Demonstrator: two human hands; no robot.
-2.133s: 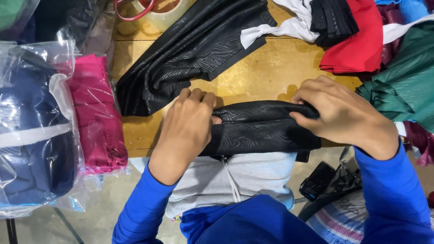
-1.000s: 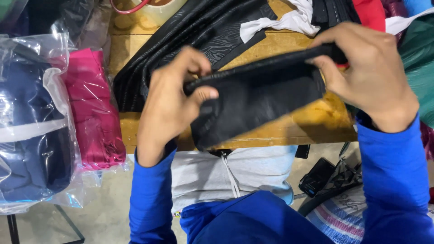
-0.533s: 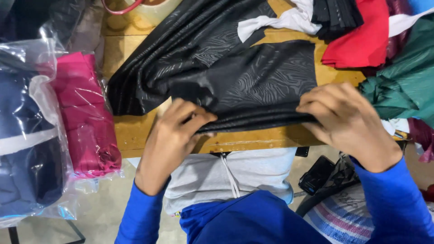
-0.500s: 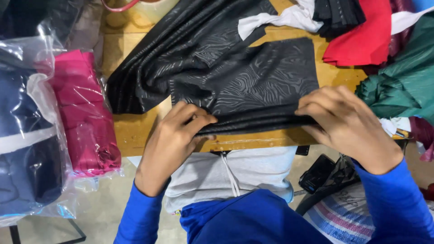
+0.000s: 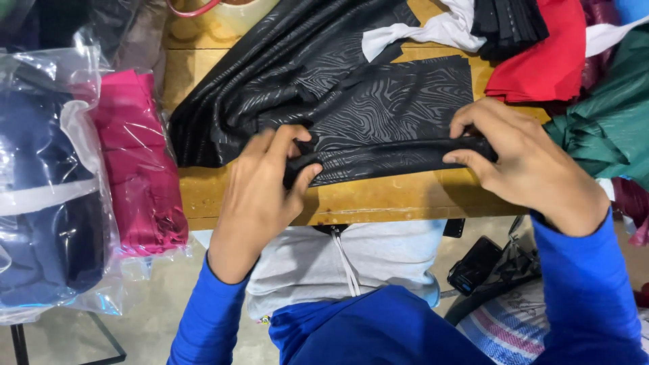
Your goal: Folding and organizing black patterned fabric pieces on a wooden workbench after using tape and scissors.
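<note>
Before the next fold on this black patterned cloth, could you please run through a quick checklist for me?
1. Left hand pinches the near fold of the black patterned cloth: ok.
2. Right hand pinches the other end: ok.
3. Fold runs taut between both hands: ok.
4. Cloth's far part lies flat on the wooden table: ok.
5. Cloth is free of the black fabric pile behind: cannot tell, they overlap.
6. Bagged pink garments are apart from the cloth: ok.
</note>
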